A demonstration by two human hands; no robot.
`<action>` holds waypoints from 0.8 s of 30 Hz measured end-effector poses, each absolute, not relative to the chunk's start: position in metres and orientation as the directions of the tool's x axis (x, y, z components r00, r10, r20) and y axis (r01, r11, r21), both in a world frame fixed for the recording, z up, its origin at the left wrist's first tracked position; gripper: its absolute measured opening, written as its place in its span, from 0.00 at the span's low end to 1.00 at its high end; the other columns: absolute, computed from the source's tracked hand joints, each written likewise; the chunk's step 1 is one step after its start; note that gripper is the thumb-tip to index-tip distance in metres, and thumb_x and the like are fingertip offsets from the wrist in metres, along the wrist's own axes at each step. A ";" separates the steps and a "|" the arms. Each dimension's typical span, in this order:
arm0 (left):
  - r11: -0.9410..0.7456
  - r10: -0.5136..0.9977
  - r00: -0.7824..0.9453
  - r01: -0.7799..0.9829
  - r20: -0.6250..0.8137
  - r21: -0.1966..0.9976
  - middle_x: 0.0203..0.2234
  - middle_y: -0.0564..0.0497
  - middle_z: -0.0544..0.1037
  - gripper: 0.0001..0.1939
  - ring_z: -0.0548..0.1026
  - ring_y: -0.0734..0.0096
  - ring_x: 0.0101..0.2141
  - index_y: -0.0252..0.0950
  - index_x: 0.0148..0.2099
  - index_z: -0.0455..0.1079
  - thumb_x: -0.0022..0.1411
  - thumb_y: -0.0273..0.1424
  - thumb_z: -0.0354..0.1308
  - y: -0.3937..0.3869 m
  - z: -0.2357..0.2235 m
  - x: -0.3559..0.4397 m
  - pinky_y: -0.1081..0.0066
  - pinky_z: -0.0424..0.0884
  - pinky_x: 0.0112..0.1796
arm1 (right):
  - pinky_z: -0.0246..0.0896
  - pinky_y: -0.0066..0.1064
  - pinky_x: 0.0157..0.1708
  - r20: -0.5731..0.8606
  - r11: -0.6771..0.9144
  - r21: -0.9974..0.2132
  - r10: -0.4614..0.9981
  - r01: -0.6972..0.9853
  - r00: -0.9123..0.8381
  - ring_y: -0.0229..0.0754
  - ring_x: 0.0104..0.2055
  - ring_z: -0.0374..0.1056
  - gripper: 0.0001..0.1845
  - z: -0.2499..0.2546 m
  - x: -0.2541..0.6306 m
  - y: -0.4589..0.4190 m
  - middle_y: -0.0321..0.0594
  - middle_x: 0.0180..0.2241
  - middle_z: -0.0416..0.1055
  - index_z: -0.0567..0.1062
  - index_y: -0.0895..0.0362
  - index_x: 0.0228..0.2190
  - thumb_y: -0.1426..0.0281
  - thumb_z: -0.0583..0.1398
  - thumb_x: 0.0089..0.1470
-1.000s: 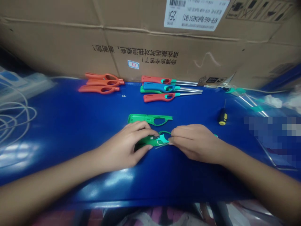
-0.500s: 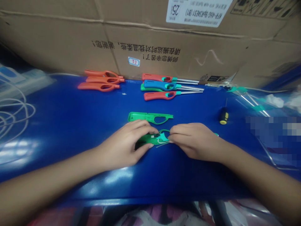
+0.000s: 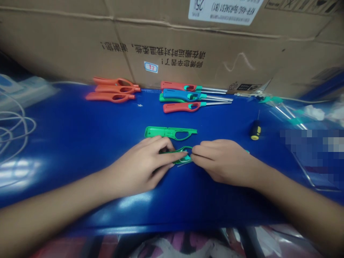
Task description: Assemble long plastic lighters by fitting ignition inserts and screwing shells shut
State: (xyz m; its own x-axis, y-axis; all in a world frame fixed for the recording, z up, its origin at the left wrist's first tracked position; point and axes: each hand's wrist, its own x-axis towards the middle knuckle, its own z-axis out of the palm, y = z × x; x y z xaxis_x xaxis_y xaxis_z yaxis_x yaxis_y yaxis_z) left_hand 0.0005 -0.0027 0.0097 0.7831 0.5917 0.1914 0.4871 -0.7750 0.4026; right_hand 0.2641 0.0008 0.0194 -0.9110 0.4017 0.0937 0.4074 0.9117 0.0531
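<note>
My left hand (image 3: 150, 163) is closed around the handle end of a green lighter casing half (image 3: 180, 161), its index finger stretched over the teal trigger (image 3: 186, 156) inside. At the casing's other end, my right hand (image 3: 223, 161) pinches the front part, and its fingertips hide what lies there. A thin wire shows along the casing's lower edge. Just beyond my hands lies a second green casing half (image 3: 157, 132), with its hollow side up.
Several assembled lighters (image 3: 182, 106) lie near the cardboard box (image 3: 80, 43), orange casings (image 3: 107, 96) to their left. A black and yellow screwdriver (image 3: 255, 130) stands at the right, near metal tubes with teal parts (image 3: 287, 111). Coiled white cable (image 3: 25, 125) lies at the left.
My left index finger has moved right, from the casing's upper edge onto the teal trigger. My right hand stays at the front end, its fingertips slightly shifted.
</note>
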 end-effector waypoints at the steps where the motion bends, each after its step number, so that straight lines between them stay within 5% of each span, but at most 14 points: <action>1: -0.793 0.578 0.796 0.498 0.177 0.351 0.44 0.45 0.72 0.20 0.71 0.61 0.44 0.43 0.63 0.69 0.72 0.28 0.49 -0.003 0.011 0.001 0.60 0.72 0.43 | 0.49 0.35 0.26 0.083 0.910 0.077 0.402 0.408 -0.912 0.43 0.32 0.63 0.10 0.020 0.263 0.000 0.39 0.34 0.73 0.77 0.59 0.37 0.78 0.55 0.60; 7: -0.840 0.540 0.834 0.528 0.111 0.124 0.45 0.42 0.72 0.22 0.72 0.57 0.44 0.43 0.66 0.66 0.73 0.29 0.48 -0.008 0.015 0.002 0.57 0.74 0.42 | 0.51 0.36 0.28 0.155 0.856 0.062 0.499 0.513 -0.852 0.42 0.33 0.67 0.11 0.025 0.263 -0.006 0.40 0.38 0.76 0.78 0.58 0.39 0.73 0.55 0.64; 11: -0.845 0.534 0.839 0.531 0.101 0.060 0.47 0.42 0.72 0.24 0.72 0.56 0.44 0.43 0.67 0.65 0.71 0.28 0.51 -0.010 0.015 0.002 0.57 0.75 0.42 | 0.54 0.34 0.31 0.199 0.829 -0.050 0.555 0.557 -0.808 0.39 0.36 0.71 0.11 0.026 0.268 -0.004 0.38 0.41 0.77 0.79 0.55 0.41 0.70 0.56 0.64; 24: -0.843 0.518 0.848 0.528 0.110 -0.102 0.49 0.41 0.73 0.25 0.71 0.53 0.47 0.39 0.68 0.61 0.71 0.25 0.49 -0.017 0.007 -0.001 0.59 0.71 0.43 | 0.58 0.32 0.32 0.169 0.875 -0.090 0.484 0.475 -0.859 0.37 0.35 0.70 0.11 0.022 0.266 -0.004 0.37 0.42 0.75 0.75 0.54 0.44 0.67 0.54 0.68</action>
State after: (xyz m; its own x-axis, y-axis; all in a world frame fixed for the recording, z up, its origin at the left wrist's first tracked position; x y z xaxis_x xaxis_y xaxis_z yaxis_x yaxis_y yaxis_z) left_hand -0.0005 -0.0175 0.0070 0.8483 0.5180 0.1097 0.5280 -0.8431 -0.1019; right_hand 0.2655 -0.0039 0.0224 -0.8587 0.4836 0.1693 0.4752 0.8753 -0.0899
